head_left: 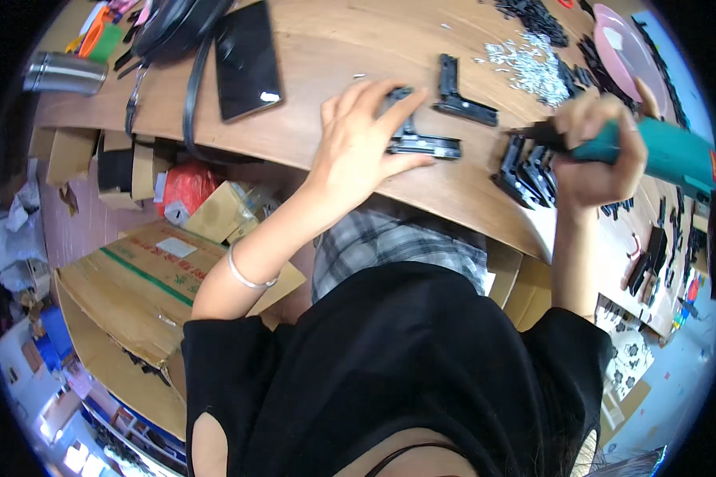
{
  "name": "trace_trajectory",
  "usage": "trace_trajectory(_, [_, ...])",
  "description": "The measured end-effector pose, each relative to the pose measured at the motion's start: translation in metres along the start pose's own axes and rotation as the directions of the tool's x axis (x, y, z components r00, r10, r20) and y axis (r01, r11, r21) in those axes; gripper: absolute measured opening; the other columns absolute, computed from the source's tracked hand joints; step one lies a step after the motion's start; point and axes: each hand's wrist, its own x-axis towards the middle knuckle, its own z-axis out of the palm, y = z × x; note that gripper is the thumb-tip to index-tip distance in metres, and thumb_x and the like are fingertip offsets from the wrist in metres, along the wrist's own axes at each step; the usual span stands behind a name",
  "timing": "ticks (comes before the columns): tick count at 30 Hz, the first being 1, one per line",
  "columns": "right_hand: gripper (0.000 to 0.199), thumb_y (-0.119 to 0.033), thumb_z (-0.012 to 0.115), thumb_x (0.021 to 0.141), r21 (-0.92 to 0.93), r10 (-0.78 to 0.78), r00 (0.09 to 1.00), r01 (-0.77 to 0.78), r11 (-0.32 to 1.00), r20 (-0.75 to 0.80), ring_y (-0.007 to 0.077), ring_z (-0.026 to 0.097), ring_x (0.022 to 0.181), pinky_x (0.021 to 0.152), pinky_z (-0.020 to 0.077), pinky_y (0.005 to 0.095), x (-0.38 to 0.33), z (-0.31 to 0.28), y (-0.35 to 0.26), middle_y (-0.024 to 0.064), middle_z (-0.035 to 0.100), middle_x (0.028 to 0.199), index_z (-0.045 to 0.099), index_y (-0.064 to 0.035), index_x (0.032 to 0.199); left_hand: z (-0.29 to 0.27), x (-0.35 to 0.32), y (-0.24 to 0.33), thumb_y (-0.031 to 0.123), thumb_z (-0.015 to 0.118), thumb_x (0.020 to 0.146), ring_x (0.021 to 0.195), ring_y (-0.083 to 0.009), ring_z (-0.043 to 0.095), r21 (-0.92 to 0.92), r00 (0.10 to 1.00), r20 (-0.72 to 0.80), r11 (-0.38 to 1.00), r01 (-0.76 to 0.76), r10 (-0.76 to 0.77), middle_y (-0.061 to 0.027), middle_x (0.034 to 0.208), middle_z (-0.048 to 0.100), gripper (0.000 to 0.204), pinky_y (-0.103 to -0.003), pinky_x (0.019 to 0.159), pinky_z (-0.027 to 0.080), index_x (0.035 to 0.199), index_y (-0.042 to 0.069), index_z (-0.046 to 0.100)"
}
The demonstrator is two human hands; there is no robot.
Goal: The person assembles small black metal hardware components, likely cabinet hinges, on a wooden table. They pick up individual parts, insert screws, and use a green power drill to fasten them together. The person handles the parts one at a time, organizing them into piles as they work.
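My left hand (pixel 356 135) rests on the wooden table (pixel 318 48), its thumb and fingers around a black pistol-shaped part (pixel 428 146) with a silvery strip along it. To the right, my right hand (pixel 601 151) is raised above the table and wrapped round a green electric screwdriver (pixel 676 155). The tool's dark front end points left and is slightly blurred. A second black pistol-shaped part (pixel 463 103) lies just beyond my left hand. Under the screwdriver's front end sit several similar black parts (pixel 525 175) in a row, partly covered.
A heap of small silvery screws (pixel 525 67) lies at the far right, near black pieces (pixel 537 20) and a pink basin (pixel 619 48). At the left are a black tablet (pixel 247 63), a black bag (pixel 184 28) and a steel cup (pixel 65 73). Below stands a cardboard box (pixel 119 294).
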Motion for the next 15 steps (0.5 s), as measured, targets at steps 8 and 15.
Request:
trace_trajectory(8, [0.036, -0.009, 0.067, 0.078, -0.914, -0.717, 0.608, -0.033, 0.405, -0.340, 0.0115, 0.050, 0.042, 0.043, 0.0413, 0.0218, -0.027, -0.192, -0.069, 0.0070, 0.054, 0.056, 0.039, 0.0026, 0.097, 0.016, 0.052, 0.007, 0.036, 0.074, 0.070, 0.121, -0.0424, 0.033, -0.090, 0.984, -0.064, 0.981, -0.172, 0.167, -0.0213, 0.130, 0.037, 0.048, -0.048, 0.100, 0.031, 0.094, 0.001, 0.051])
trace_trajectory(15, [0.095, -0.032, 0.079, 0.067, -0.713, -0.656, 0.746, -0.524, -0.466, -0.119, 0.0325, 0.033, 0.117, 0.093, 0.0344, 0.0417, -0.077, -0.173, -0.089, 0.0230, 0.034, 0.125, 0.020, 0.0031, 0.133, 0.026, 0.077, -0.002, 0.024, 0.078, 0.063, 0.109, -0.0363, 0.048, -0.053, 0.962, 0.197, 0.982, -0.183, 0.190, -0.0160, 0.100, 0.059, 0.043, -0.044, 0.092, 0.039, 0.092, 0.002, 0.054])
